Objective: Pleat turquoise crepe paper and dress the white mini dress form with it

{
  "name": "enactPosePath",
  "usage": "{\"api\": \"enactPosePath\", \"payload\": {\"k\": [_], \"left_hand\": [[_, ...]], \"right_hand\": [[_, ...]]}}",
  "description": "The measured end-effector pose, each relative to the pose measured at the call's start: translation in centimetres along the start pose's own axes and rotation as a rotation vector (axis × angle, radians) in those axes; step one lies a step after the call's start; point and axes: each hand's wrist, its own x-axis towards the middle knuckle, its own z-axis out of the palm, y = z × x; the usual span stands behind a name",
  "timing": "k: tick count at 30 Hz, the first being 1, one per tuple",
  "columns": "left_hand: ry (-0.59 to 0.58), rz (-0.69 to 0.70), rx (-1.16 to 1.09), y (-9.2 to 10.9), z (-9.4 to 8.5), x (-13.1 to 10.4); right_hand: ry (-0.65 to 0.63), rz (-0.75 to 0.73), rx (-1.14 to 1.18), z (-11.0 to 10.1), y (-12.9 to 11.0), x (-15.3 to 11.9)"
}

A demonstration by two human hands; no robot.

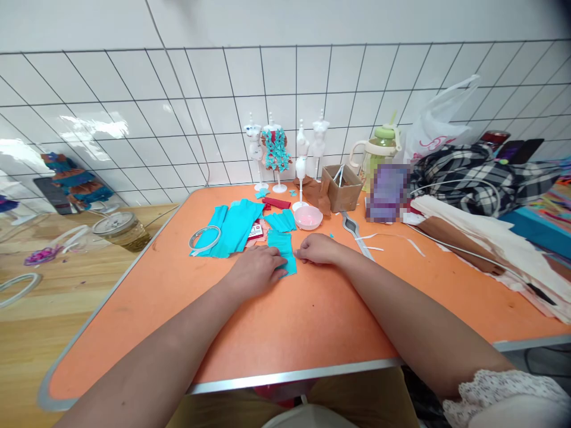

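While your left hand rests over the left side of the turquoise strip at the frame's centre, its fingers lie slightly apart. The strip lies flat on the orange tabletop, its long axis running up and down the frame, the lower end slanting slightly right, the upper pointing toward the white stands. Your right hand has curled fingers beside its right edge; whether they clamp it, I cannot tell.

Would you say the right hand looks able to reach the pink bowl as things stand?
Probably yes: the pink bowl sits just beyond the right hand, and nothing visible stands between them.
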Motion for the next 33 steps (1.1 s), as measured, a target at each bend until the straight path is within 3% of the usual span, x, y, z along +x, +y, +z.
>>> {"api": "enactPosePath", "payload": {"k": [7, 11, 19, 27, 33], "left_hand": [[0.126, -0.132, -0.067, -0.9, 0.8, 0.3], [0.109, -0.131, -0.093, -1.2, 1.1, 0.3], [0.037, -0.163, -0.082, -0.9, 0.8, 0.5], [0.04, -0.171, -0.023, -0.4, 0.7, 0.5], [0.04, -0.221, -0.042, -1.4, 0.8, 0.1]], "right_hand": [[0.322, -0.375, 0.177, 1.0, 1.1, -0.4], [0.309, -0.484, 0.063, 1.4, 0.7, -0.2], [0.267, -0.411, 0.063, 1.3, 0.4, -0.6], [0.225, -0.15, 0.058, 1.2, -0.7, -0.7], [0.161, -0.152, 0.057, 0.9, -0.7, -0.7]]}}
